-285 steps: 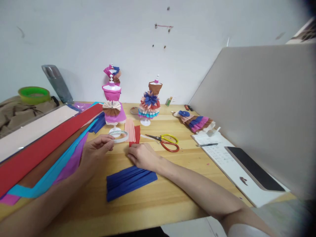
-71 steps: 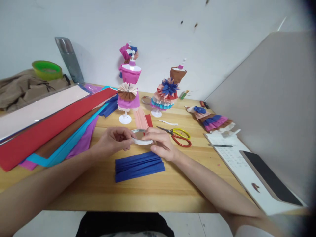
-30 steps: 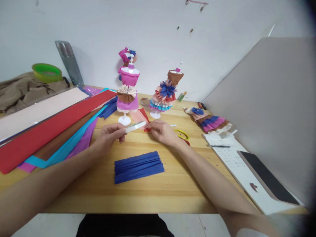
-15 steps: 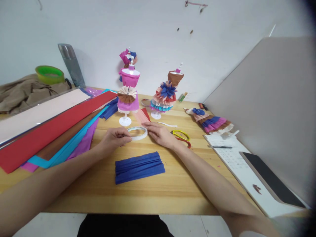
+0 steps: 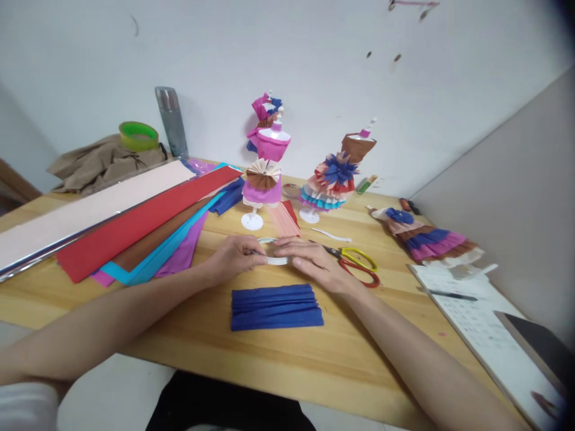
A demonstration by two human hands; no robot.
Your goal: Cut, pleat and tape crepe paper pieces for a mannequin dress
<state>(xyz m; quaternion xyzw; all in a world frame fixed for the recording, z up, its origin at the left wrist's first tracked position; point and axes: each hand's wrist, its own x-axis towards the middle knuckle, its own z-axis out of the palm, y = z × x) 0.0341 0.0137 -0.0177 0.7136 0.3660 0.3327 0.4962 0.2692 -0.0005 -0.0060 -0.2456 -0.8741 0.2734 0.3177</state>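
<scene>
A roll of white tape [image 5: 277, 261] is between my hands above the wooden table. My left hand [image 5: 238, 256] pinches the roll's left edge between thumb and fingers. Stretched over the roll's right side, the fingers of my right hand [image 5: 314, 260] touch it from above. Nearer to me, a pleated blue crepe paper piece [image 5: 277, 307] lies flat. Scissors with yellow and red handles [image 5: 359, 263] rest just right of my right hand, their blades partly hidden by it.
Behind stand small dress forms in pink [image 5: 274, 143] and brown [image 5: 358, 149] paper. Coloured paper sheets [image 5: 148, 221] spread over the left. A paper dress [image 5: 426, 236], a written sheet [image 5: 462, 317] and a pen [image 5: 453, 296] lie on the right.
The view has shifted left, so things appear farther right. My right hand has moved over the tape roll, covering more of it; my left hand still holds its left edge.
</scene>
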